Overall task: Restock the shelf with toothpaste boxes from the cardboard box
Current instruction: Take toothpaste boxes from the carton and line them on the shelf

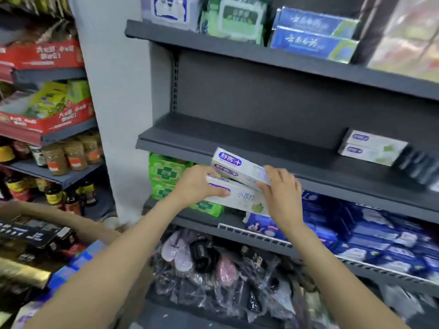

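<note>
Two white toothpaste boxes with purple logos are stacked between my hands, the upper one (237,166) lying tilted on the lower one (240,197). My left hand (198,185) grips their left ends, thumb across the lower box. My right hand (281,188) holds their right ends. They hover just below the front edge of the dark middle shelf (213,136). Two matching boxes (373,147) lie stacked on that shelf at the right. An edge of the cardboard box (78,224) shows at the lower left.
Blue toothpaste boxes (316,34) sit on the shelf above. Green packs (166,172) and blue packs (380,231) fill the shelf below. Bagged slippers (209,264) lie at the bottom. Jars and red cartons line the left shelving (59,160).
</note>
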Tool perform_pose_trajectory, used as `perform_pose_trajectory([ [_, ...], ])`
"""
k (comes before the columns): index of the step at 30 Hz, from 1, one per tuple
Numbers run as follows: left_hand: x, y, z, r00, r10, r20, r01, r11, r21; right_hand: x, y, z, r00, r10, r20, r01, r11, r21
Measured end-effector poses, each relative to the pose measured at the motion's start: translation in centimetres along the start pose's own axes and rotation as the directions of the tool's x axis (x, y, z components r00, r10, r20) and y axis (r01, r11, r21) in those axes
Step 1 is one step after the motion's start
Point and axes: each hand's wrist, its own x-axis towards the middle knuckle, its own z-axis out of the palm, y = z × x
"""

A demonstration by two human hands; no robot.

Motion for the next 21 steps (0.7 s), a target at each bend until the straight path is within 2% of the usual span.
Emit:
perform_pose_trajectory([
  [6,5.0,10.1,7.5,0.996,0.085,0.023,-0.083,0.991,-0.101,2.4,11.6,-6.8,0.990,0.022,-0.142,-0.029,0.999,-0.045],
  [13,12.9,18.3,15.2,0.983,0.172,0.068,-0.164,0.980,-0.109,6.8,23.0,-10.0,0.972,0.108,-0.207,-0.140,0.979,-0.146],
  [21,21.8,21.6,22.9,0.981,0.163,0.102,-0.142,0.972,-0.187,11.8,33.0,-10.7,0.969,0.201,-0.144,-0.228,0.952,-0.204],
])
